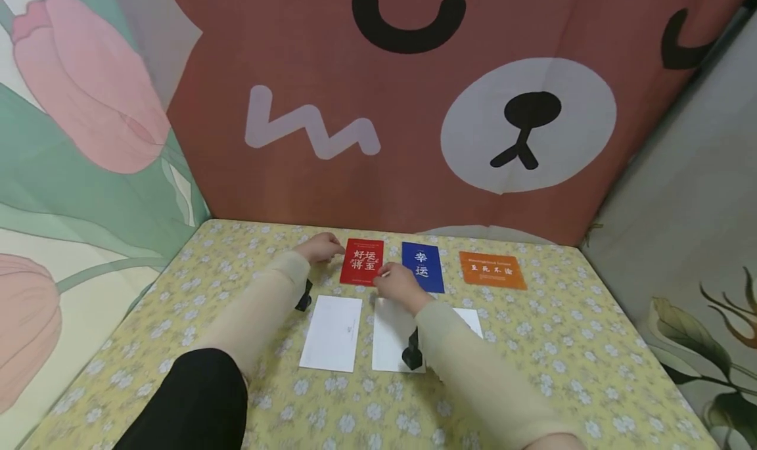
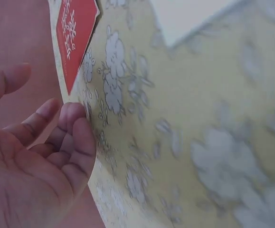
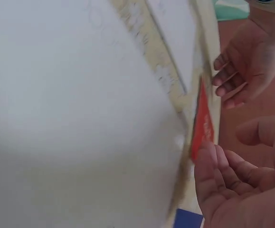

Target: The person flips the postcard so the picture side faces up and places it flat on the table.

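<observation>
Flanking the rectangular red paper card (image 1: 362,261) with white lettering, your left hand (image 1: 321,247) and right hand (image 1: 405,288), each grip loosely parted and empty, best touch only its edges.

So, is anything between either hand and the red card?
Nothing visible does: the left hand is beside the red card on its left, the right hand by its lower right corner; the blue card lies to the red one's right, not in between.
</observation>
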`<act>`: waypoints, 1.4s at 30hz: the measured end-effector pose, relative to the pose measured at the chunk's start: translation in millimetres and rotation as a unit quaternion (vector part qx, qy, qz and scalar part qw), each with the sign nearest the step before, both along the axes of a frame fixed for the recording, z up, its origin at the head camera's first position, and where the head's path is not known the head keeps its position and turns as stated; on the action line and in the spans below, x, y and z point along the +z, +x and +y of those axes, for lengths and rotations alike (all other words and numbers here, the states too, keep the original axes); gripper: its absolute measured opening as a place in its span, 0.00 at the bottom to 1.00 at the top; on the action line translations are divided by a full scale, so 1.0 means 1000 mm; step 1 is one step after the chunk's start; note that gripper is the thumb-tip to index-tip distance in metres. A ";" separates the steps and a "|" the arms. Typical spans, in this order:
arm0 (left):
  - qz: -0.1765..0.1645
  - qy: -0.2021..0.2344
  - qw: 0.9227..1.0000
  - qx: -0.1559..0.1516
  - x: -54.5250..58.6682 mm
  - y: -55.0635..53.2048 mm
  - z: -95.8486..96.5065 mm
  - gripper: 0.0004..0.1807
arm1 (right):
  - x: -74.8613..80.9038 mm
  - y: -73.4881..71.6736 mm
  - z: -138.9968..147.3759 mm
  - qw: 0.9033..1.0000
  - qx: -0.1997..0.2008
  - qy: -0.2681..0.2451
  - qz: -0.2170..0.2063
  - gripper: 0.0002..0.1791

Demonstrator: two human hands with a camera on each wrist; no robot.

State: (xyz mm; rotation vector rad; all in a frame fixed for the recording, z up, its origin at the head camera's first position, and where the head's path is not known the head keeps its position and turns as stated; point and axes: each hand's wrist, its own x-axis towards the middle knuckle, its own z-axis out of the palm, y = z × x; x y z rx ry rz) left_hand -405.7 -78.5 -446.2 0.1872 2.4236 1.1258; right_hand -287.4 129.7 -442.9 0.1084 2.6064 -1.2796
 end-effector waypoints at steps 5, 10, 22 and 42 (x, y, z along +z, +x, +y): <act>-0.036 0.034 0.998 -0.030 0.004 0.014 -0.013 0.16 | 0.009 0.012 0.000 0.999 -0.002 -0.045 -0.027 0.14; -0.065 0.064 0.995 -0.051 0.006 0.031 -0.027 0.15 | 0.010 0.032 -0.002 0.991 -0.003 -0.115 -0.065 0.12; -0.084 0.086 0.990 -0.072 0.005 0.071 -0.044 0.19 | 0.007 0.086 -0.005 0.967 0.044 -0.207 -0.145 0.13; 0.009 0.009 0.993 -0.114 0.003 0.099 -0.059 0.28 | 0.004 0.128 -0.028 0.970 0.033 -0.183 -0.156 0.06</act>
